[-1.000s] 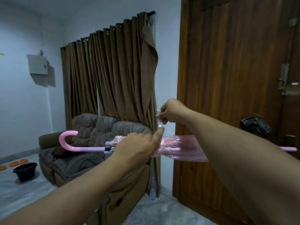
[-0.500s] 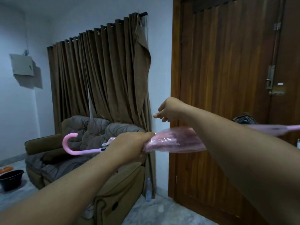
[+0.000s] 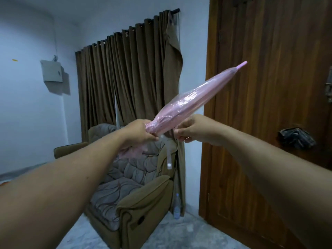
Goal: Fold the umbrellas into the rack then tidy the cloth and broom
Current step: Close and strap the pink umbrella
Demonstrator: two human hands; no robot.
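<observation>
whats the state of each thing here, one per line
umbrella: folded shut, tip tilted up to the right
strap: undone, hanging loose
left hand: grips the umbrella's lower end
right hand: fingers curled beside the umbrella
curtain: drawn closed
door: closed

Brown curtain [image 3: 129, 78], padded armchair [image 3: 129, 194], wooden door [image 3: 269, 105], dim, perhaps bluish, walls.

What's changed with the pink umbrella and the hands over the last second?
The pink umbrella swung from level to tip-up toward the door. The right hand, off it half a second ago, now touches its underside; whether it holds is unclear. The closing strap hangs loose. The left hand keeps its grip.
</observation>
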